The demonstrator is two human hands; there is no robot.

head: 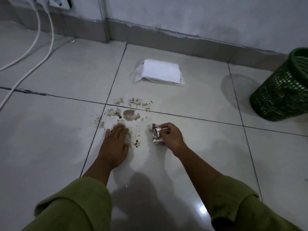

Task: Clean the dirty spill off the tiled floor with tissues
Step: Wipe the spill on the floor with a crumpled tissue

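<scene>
A brown, speckled spill [130, 114] spreads over the white tiled floor [200, 147] around a grout crossing. My left hand [115, 142] lies flat, fingers together, on the near left edge of the spill; I cannot tell whether a tissue is under it. My right hand [170, 136] is just right of the spill, pinching a crumpled, soiled tissue [156, 134] against the tile. A stack of clean white tissues [161, 72] in clear plastic wrap lies on the floor beyond the spill.
A green mesh waste basket [283, 92] stands at the far right near the wall. White cables [41, 47] run from a wall socket [58, 2] across the floor at the upper left. The grey skirting and wall [183, 22] close off the far side.
</scene>
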